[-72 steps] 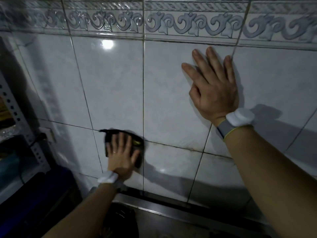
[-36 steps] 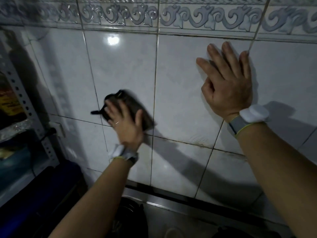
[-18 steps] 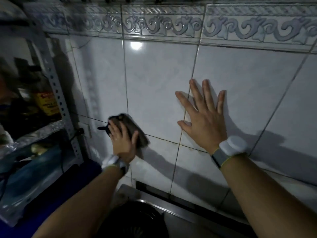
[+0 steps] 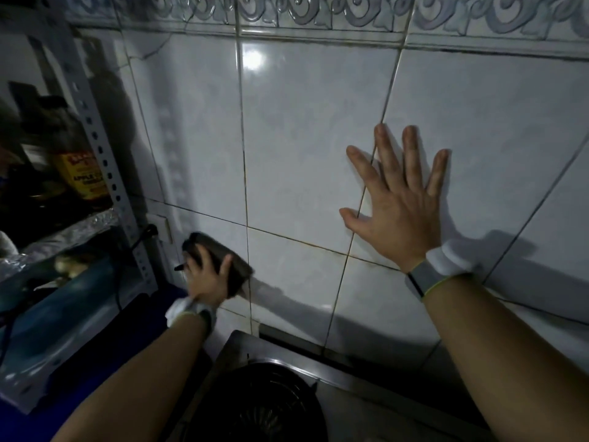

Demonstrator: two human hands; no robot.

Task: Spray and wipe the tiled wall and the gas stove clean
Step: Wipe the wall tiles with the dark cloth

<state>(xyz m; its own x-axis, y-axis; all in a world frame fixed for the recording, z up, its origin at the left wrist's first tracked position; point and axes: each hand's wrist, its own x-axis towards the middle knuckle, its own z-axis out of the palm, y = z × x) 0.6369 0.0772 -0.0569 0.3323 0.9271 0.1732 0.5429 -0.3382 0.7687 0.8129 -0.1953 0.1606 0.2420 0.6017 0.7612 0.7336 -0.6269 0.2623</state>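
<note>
Left hand [image 4: 207,279] fingers flat on dark floppy cloth [image 4: 238,270] against glossy white tiled wall [image 4: 302,138]; right hand [image 4: 398,215] fingers splayed

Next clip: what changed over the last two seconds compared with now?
The left hand, pressing the dark cloth on the tiled wall, swept up above the horizontal grout line, then back down; it is now below that line, nearer the wall socket. The right hand stays flat on the wall, fingers spread wider. The cloth was never let go; the gas stove is untouched.
</note>
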